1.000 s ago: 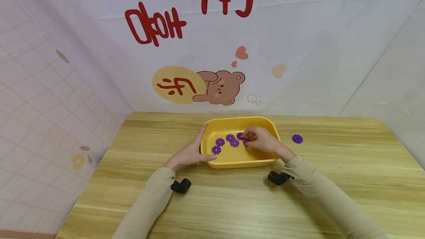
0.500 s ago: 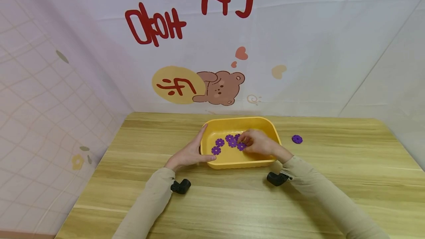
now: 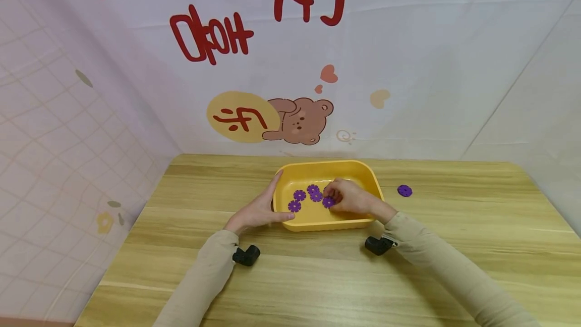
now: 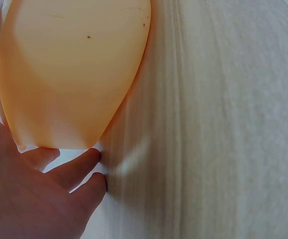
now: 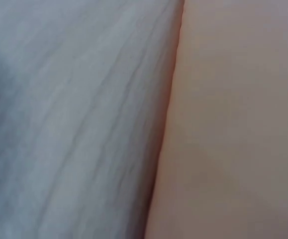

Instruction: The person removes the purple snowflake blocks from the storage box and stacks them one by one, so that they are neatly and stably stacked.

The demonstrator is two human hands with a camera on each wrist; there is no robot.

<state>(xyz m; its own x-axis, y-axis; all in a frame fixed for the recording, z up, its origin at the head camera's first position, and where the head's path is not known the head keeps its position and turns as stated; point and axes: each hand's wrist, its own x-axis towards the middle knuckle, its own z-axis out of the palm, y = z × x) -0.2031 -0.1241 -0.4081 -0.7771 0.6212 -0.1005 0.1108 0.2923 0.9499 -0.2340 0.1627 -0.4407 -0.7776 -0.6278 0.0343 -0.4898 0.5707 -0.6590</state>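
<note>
Faces a white printed cloth wall (image 3: 454, 64) across a pale wood-grain table (image 3: 290, 281) — with both hands at a rounded rectangular yellow plastic tub (image 3: 327, 168).

Touches the tub's left end with the left hand (image 3: 256, 211), with fingers fairly straight and apart and the thumb at the near rim. Dips the right hand (image 3: 350, 197) inside, with fingers curled at a flat purple notched plastic disc (image 3: 328, 203) on the floor — cannot tell if pinching it. Shows four matching discs (image 3: 294, 207) farther left in the tub, and a purple notched piece (image 3: 405, 191) right of it.
</note>
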